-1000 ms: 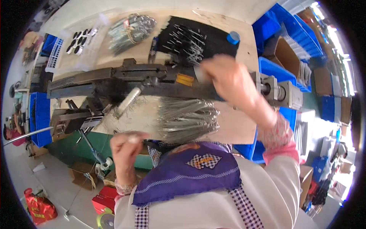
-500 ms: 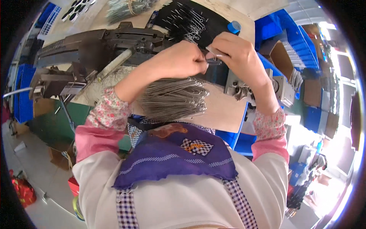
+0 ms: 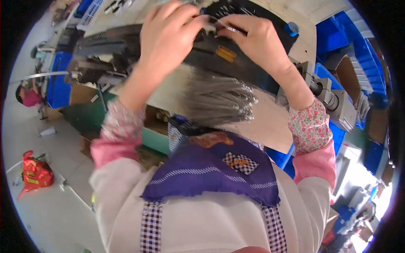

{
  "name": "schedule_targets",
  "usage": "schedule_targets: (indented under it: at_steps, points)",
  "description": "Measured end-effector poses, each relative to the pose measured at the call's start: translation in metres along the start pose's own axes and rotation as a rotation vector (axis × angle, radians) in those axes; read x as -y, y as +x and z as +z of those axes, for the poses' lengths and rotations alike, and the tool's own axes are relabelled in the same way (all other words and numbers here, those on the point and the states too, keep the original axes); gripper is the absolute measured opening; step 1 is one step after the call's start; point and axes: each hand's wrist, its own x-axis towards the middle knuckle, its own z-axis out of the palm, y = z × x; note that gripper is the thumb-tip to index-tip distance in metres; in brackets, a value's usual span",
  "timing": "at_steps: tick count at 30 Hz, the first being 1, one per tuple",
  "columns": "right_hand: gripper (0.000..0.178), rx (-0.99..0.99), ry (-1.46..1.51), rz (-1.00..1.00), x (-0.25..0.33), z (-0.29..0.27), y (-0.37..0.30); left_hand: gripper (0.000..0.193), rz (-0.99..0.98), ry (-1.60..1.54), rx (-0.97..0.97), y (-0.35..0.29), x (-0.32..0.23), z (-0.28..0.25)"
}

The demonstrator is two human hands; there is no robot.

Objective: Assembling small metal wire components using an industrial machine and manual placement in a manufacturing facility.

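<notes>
Both arms reach to the far side of the bench (image 3: 270, 120). The right hand (image 3: 257, 40) pinches a slim shiny piece (image 3: 234, 30) between thumb and forefinger, above the dark metal bar (image 3: 247, 67); its long axis runs left to right, the left end tipped a little farther away, toward the other hand. The left hand (image 3: 168, 40) is curled with its fingers bent toward that spot, but so blurred I can't tell whether it pinches anything

Nearer the body, a thick sheaf of thin metal wires (image 3: 219, 99) lies on the bench, stretched left to right, looped ends pointing right

At right stand blue bins (image 3: 331, 38), with an open cardboard box (image 3: 349, 74) among them and pale pieces (image 3: 362, 105) just on its near side. I can't make out what the blue crate (image 3: 59, 80) at left holds, nor the red bag (image 3: 37, 175) on the floor

The right hand partly covers the black mat (image 3: 280, 37), whose pins (image 3: 234, 8) are cut off at the far edge; the sheaf's left end smears into blur
</notes>
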Motion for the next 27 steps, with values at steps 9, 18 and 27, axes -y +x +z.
schedule_targets:
  at_steps: [9,18,27]
  points:
    - [0.008,0.146,-0.002,0.119,-0.003,0.027,-0.006,0.048,-1.467,-1.531,0.325,-0.069,-0.095,-0.008]
    - [0.014,0.159,0.048,0.141,0.003,0.025,0.006,0.045,-1.03,-0.916,0.226,-0.092,-0.08,0.033]
    - [0.028,0.299,-0.248,0.321,0.037,0.043,-0.068,0.019,-1.498,0.182,-0.114,-0.233,-0.023,-0.085]
